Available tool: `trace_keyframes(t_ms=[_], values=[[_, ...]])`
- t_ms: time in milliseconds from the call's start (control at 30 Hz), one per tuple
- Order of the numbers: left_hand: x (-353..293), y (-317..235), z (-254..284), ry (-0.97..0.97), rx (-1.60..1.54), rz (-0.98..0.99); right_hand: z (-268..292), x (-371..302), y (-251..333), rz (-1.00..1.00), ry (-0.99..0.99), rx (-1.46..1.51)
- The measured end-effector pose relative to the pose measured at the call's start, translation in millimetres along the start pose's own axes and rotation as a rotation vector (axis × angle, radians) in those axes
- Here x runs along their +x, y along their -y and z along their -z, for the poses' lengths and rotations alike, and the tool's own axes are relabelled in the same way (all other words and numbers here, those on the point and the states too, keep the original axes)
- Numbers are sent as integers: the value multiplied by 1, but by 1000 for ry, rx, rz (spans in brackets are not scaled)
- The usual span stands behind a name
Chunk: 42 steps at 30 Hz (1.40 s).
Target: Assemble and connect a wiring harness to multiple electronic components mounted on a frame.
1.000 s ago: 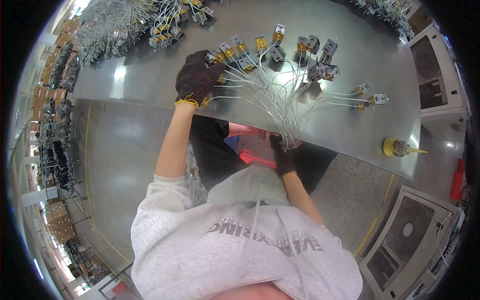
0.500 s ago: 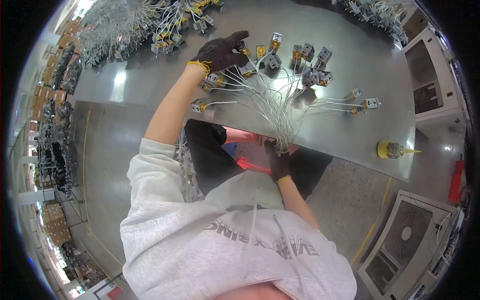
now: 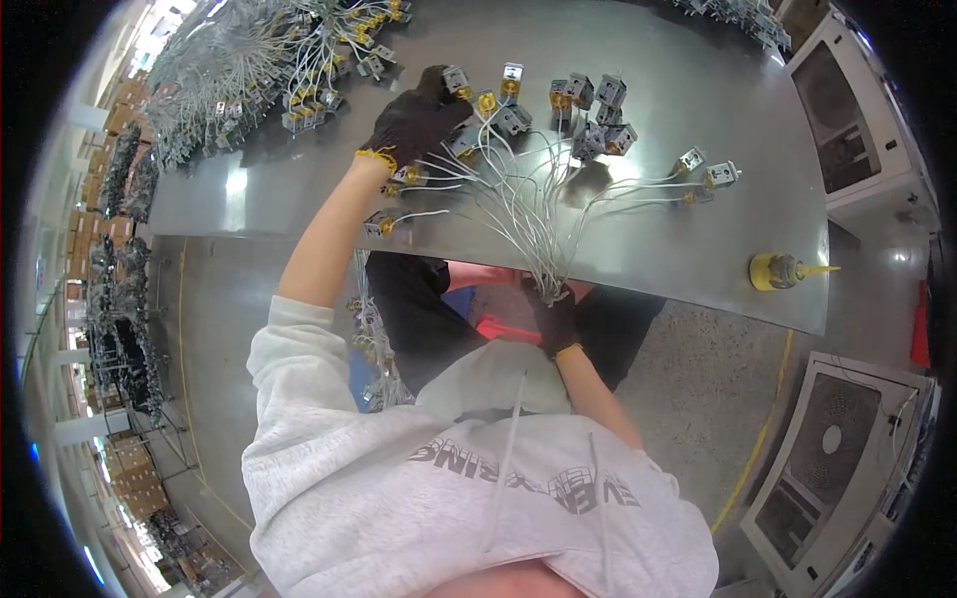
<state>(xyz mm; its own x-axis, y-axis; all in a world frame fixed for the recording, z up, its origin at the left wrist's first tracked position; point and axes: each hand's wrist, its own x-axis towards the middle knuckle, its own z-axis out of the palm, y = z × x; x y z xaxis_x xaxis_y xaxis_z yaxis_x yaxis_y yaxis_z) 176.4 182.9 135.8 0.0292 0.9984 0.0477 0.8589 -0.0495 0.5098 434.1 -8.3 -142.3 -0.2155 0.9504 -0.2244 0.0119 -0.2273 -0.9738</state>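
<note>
My left hand (image 3: 419, 118), in a black glove with a yellow cuff, is at the far left of a spread bundle of white wires (image 3: 533, 214). Its thumb and fingers are closed on a small grey-and-yellow socket (image 3: 456, 82) at a wire's end. At the table's near edge, my right hand (image 3: 556, 317), gloved alike, grips the gathered lower end of the wires. Several more such sockets fan out over the metal table (image 3: 688, 244): one socket (image 3: 511, 80) beside my left hand, a cluster (image 3: 603, 125) in the middle, and another socket (image 3: 720, 174) at the right.
A large heap of wires with sockets (image 3: 229, 90) lies at the table's far left. A yellow bottle with a pointed nozzle (image 3: 778, 271) stands near the right edge. White machine housings (image 3: 832, 458) are at the right. More wire bundles (image 3: 377, 349) hang below the table's near edge.
My left hand's fingers have curled in around the socket, where the index finger was stretched out before. My right hand still grips the wires. The whole view has shifted slightly.
</note>
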Motion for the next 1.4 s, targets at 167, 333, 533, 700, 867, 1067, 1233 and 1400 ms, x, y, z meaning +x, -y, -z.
trace_keyframes(t_ms=[167, 333, 533, 700, 867, 1067, 1233, 1400], values=[[-1, 8, 7, 125, 87, 78, 1, 3, -5, 29, -30, -152], [-4, -39, 11, 338, 426, 161, 3, 4, -36, 133, -106, -325], [-23, -23, 6, 289, 597, -173, 0, 3, -20, 129, -74, -258], [-28, -30, 1, 349, 804, -114, 0, 3, -21, 87, -84, -221], [-29, -21, 6, 364, 636, -154, -4, 1, -20, 178, -157, -204], [-33, -6, -1, 31, 276, -313, -2, 8, -45, 269, -217, -298], [-36, -4, -3, 73, 405, -279, -1, 2, -20, 210, -153, -242], [-28, -5, 1, -34, 340, -372, 6, 5, -55, 279, -233, -476]])
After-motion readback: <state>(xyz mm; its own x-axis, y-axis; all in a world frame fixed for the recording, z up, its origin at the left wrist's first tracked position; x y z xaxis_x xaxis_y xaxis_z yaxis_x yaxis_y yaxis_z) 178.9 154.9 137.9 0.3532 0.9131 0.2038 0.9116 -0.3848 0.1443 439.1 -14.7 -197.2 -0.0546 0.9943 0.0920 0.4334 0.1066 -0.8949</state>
